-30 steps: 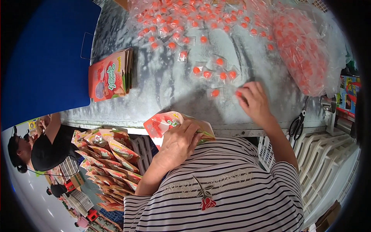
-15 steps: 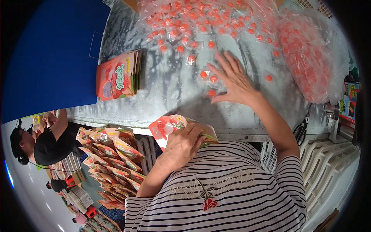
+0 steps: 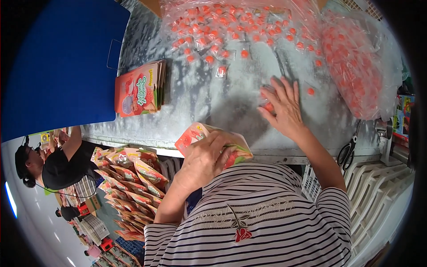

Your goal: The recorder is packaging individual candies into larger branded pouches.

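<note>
My left hand (image 3: 205,153) is closed around a red printed pouch (image 3: 190,137) at the table's front edge. The pouch's mouth gapes on its right side, and part of its far side is hidden by my fingers. Over the tabletop, my right hand (image 3: 284,107) lies with its fingers stretched out and slightly apart. Several individually wrapped red candies (image 3: 268,107) sit against its thumb and fingers, partly covered by them. To its right is one loose wrapped candy (image 3: 310,91), and another wrapped candy (image 3: 221,71) lies farther left.
A pile of wrapped candies (image 3: 213,33) spreads across the back, beside a clear bag of candies (image 3: 356,75). Flat pouches (image 3: 138,89) are stacked at left near a blue panel (image 3: 58,62). Filled pouches (image 3: 133,187) stand below. Scissors (image 3: 347,153) hang at right. A co-worker (image 3: 58,164) is at far left.
My right hand has moved right and toward me, and the loose candies have slid along with it. The pouch in my left hand has shifted slightly, its mouth wider.
</note>
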Motion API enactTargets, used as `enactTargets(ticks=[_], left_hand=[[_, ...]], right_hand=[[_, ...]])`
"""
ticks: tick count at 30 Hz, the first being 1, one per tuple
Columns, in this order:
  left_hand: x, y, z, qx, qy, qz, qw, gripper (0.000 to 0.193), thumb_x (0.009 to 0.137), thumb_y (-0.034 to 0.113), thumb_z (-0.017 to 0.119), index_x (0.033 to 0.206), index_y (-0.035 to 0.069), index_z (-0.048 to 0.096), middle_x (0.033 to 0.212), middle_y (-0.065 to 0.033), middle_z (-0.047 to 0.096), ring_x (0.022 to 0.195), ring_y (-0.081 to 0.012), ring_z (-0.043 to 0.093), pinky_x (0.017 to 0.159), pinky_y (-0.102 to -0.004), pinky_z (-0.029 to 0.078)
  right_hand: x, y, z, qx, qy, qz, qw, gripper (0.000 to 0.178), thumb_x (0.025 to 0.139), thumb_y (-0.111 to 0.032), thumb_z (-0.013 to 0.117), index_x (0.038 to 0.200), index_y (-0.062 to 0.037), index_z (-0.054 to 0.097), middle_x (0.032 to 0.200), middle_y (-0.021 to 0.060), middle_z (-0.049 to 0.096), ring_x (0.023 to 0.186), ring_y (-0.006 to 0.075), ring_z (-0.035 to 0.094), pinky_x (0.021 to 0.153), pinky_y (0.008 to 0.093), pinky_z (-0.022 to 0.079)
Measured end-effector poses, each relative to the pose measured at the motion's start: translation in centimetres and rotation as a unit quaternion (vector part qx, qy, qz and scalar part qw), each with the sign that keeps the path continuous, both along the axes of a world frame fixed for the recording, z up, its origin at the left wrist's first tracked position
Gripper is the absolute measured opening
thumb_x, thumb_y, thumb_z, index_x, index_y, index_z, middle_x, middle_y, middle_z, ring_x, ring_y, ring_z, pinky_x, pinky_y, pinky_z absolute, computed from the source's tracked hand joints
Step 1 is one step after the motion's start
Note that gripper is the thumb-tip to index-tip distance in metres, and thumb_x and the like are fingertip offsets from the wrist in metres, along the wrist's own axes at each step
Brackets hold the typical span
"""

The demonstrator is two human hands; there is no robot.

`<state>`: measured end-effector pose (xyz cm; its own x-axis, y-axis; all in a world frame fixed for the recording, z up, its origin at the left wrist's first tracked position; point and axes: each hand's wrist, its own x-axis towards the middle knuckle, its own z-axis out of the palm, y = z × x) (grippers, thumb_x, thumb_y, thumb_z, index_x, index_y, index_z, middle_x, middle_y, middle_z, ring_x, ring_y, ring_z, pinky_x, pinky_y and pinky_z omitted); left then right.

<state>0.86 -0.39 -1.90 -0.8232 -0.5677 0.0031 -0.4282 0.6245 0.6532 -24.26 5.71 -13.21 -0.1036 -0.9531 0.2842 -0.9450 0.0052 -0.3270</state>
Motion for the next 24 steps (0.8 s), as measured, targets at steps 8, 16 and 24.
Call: enactTargets(ticks=[8, 16, 24], left_hand=[[-2.3, 0.1, 0.1, 0.010, -0.012, -0.001, 1.000, 0.017, 0.083, 0.010, 0.068, 0.097, 0.004, 0.062, 0.095, -0.0127, 0.065, 0.079, -0.0341, 0.065, 0.066, -0.0388, 0.053], [-3.0, -0.6, -1.5, 0.015, 0.002, 0.000, 1.000, 0.018, 0.084, 0.012, 0.067, 0.099, 0.004, 0.062, 0.095, -0.0142, 0.064, 0.079, -0.0357, 0.064, 0.066, -0.0403, 0.051], [-3.6, -0.6, -1.5, 0.064, -0.005, -0.015, 0.998, 0.016, 0.084, 0.006, 0.065, 0.100, 0.004, 0.062, 0.089, -0.0137, 0.061, 0.073, -0.0339, 0.061, 0.064, -0.0396, 0.049]], right_hand=[[-0.6, 2.5, -1.0, 0.014, -0.018, 0.015, 1.000, 0.043, 0.078, -0.014, 0.070, 0.119, -0.0097, 0.059, 0.131, 0.0116, 0.046, 0.111, 0.0312, 0.048, 0.086, 0.0401, 0.047], [0.3, -0.3, 4.4, 0.089, -0.585, -0.113, 0.798, 0.019, 0.090, -0.018, 0.065, 0.103, -0.0038, 0.064, 0.086, 0.0009, 0.065, 0.062, 0.0066, 0.056, 0.049, 0.0238, 0.041], [4.3, -1.2, 5.9, 0.078, -0.584, 0.068, 0.805, 0.017, 0.092, -0.013, 0.063, 0.102, -0.0002, 0.063, 0.084, -0.0004, 0.066, 0.074, 0.0039, 0.058, 0.061, 0.0238, 0.049]])
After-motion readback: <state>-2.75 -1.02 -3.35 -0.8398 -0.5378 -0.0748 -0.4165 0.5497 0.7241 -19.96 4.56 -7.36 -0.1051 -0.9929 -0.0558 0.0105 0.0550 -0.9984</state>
